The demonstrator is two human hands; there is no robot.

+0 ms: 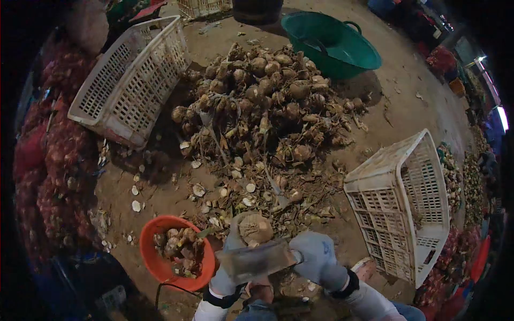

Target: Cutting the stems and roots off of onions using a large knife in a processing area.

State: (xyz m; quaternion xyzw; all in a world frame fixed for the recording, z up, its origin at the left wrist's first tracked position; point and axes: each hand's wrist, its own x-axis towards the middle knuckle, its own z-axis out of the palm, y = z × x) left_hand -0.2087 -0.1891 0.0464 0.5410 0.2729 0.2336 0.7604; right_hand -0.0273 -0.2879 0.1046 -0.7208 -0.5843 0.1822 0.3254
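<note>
My right hand (317, 257), in a pale grey work glove, grips the handle of a broad-bladed cleaver (257, 261). The blade lies across in front of my left hand (232, 240), hiding part of it. That gloved hand holds a round, brown, fibrous root vegetable (255, 228), just beyond the blade's far edge. I cannot tell whether the blade touches it. Further out rises a heap of similar root vegetables (261, 92), with roots and dry stalks. An orange bucket (174, 287), partly filled with small brown pieces, stands to the left of my left hand.
White plastic crates lie tipped at left (138, 92) and right (381, 186). A green handled tub (341, 44) sits beyond the heap, near a black bucket (257, 10). Cut slices (136, 206) and leaf scraps litter the dirt floor. Red mesh sacks (60, 172) are stacked at far left.
</note>
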